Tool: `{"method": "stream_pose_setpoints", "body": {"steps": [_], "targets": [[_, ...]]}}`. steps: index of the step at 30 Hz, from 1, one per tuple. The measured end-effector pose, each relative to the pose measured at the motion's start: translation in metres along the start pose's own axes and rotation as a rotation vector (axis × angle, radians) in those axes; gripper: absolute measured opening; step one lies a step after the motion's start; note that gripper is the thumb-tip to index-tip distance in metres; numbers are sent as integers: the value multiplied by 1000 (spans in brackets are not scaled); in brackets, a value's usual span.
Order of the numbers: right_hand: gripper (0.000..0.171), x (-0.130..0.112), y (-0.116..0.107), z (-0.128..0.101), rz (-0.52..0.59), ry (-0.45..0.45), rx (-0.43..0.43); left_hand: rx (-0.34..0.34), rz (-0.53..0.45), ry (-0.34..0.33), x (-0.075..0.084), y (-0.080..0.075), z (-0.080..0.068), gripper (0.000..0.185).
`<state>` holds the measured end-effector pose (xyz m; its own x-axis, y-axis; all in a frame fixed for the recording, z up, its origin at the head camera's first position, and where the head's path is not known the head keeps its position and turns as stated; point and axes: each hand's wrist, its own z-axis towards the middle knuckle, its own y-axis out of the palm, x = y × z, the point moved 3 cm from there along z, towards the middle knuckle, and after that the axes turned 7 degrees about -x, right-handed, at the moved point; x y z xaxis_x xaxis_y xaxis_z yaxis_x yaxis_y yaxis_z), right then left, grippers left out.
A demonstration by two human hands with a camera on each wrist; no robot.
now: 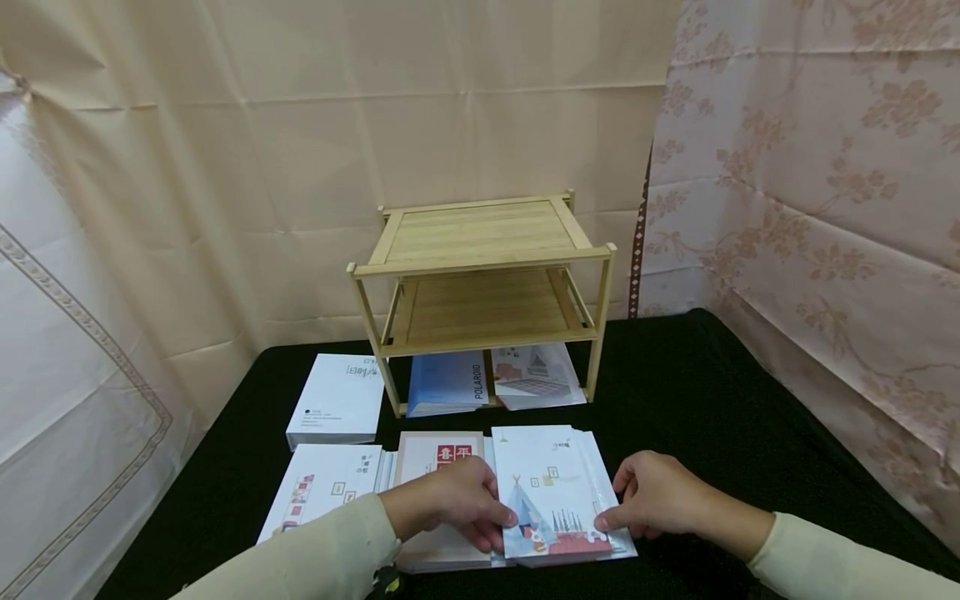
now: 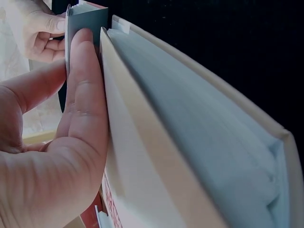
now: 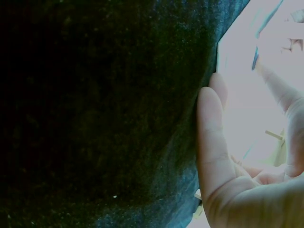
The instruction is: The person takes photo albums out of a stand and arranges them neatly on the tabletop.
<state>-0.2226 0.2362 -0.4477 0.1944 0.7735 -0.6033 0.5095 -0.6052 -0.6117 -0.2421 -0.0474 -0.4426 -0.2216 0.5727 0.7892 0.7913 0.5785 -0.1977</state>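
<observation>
Blue book [image 1: 444,379], pale book [image 1: 542,377] sat in rack [image 1: 483,233]; left hand [image 1: 461,497], right hand [image 1: 663,493] pinched tent book [image 1: 551,492]; others [image 1: 337,400] lay outside.

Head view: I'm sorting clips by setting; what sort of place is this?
Probably a screened-off indoor corner: cloth hangs on three sides of a dark table that holds a rack and books.

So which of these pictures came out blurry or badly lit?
Head view: soft, fairly even light, wooden rack clear; left wrist: bluish tint, beige-covered book blurry up close; right wrist: white-covered book washed out by glare, dark cloth nearly black.
</observation>
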Motion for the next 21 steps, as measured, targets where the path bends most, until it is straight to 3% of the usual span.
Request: {"method": "stream_pose_setpoints", "body": {"steps": [21], "targets": [[57, -5, -1, -3, -27, -17, 6, 31, 127, -5, 7, -1, -4, 18]]}}
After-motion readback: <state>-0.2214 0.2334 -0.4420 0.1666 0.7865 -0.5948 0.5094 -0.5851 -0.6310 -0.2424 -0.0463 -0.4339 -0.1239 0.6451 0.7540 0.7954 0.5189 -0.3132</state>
